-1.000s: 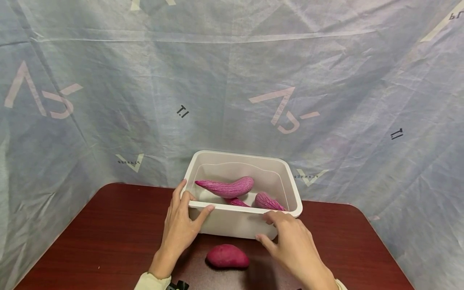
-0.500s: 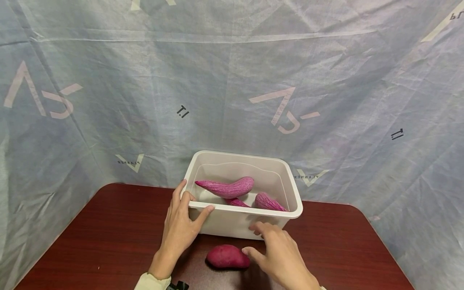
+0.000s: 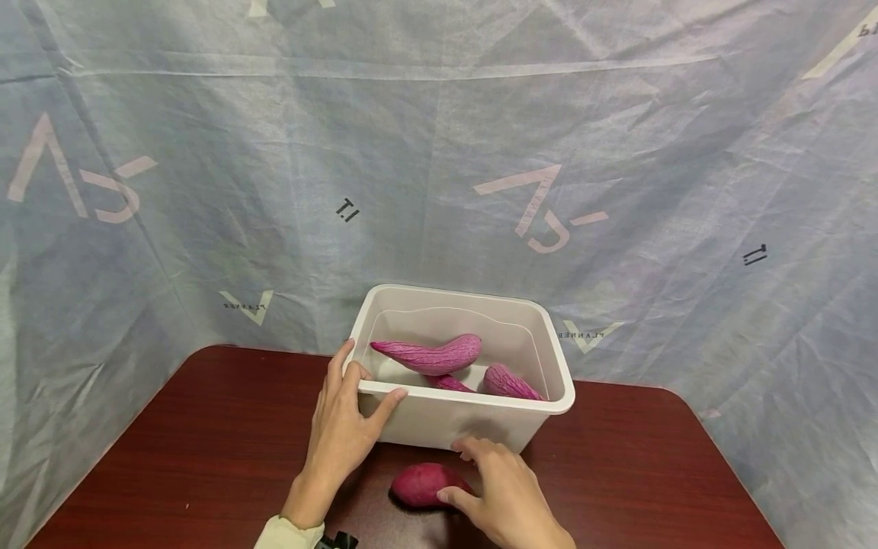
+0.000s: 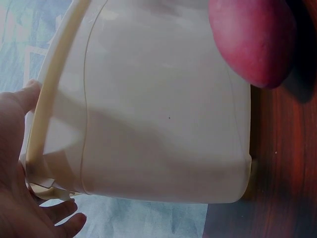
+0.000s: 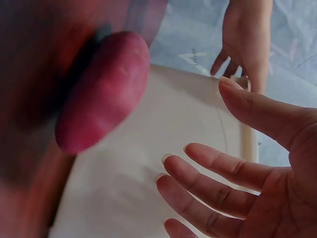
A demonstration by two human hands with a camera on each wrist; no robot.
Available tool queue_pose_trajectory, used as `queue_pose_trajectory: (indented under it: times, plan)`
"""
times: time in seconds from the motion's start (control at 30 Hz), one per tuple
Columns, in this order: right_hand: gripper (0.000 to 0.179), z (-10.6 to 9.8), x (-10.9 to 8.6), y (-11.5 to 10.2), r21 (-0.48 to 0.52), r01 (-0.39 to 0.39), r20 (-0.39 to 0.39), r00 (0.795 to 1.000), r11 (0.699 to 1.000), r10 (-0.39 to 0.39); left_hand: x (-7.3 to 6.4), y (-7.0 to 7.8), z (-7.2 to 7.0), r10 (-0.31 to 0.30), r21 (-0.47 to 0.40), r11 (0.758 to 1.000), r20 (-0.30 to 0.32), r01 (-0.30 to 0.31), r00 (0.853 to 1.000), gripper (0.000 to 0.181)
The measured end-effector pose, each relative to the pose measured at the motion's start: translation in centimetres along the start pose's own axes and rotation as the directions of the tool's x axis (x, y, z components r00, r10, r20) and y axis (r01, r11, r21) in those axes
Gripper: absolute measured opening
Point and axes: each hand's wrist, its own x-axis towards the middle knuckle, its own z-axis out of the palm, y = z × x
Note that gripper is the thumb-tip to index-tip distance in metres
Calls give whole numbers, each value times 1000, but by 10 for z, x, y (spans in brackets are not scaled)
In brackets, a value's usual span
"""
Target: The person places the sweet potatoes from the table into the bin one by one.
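Note:
A pale plastic bin (image 3: 439,418) stands on the table, with several streaked, pink-purple, eggplant-like vegetables (image 3: 439,355) inside. My left hand (image 3: 341,423) grips the bin's rim at the near left corner, thumb along the front wall and fingers over the edge. In front of the bin a red-skinned sweet potato (image 3: 420,485) lies on the tabletop. My right hand (image 3: 507,488) hovers at the sweet potato's right end, thumb and fingers spread apart; its thumb overlaps the sweet potato in the head view. In the right wrist view a gap shows between the fingers and the sweet potato (image 5: 106,91).
The dark red wooden table (image 3: 638,465) extends to both sides of the bin. A grey-blue printed cloth (image 3: 425,152) hangs behind and around the table, close behind the bin's back edge.
My right hand has left the bin's front right rim and moved down and left to the sweet potato. The left hand, bin and sweet potato have stayed in place.

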Motion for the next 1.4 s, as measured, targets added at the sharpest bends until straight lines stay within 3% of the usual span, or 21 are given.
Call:
queue_pose_trajectory:
  times: [0.2, 0.73, 1.4]
  plan:
    - [50, 12, 0, 1, 37, 12, 38, 999, 999, -13, -1, 1, 0, 5, 1, 1000, -2, -5, 1000, 47]
    - [57, 34, 4, 3, -28, 39, 92, 995, 999, -36, 1, 3, -1, 5, -4, 1000, 4, -5, 1000, 48]
    - [65, 56, 7, 6, 7, 35, 111, 993, 999, -36, 1, 0, -1, -1, -10, 1000, 7, 1, 1000, 48]
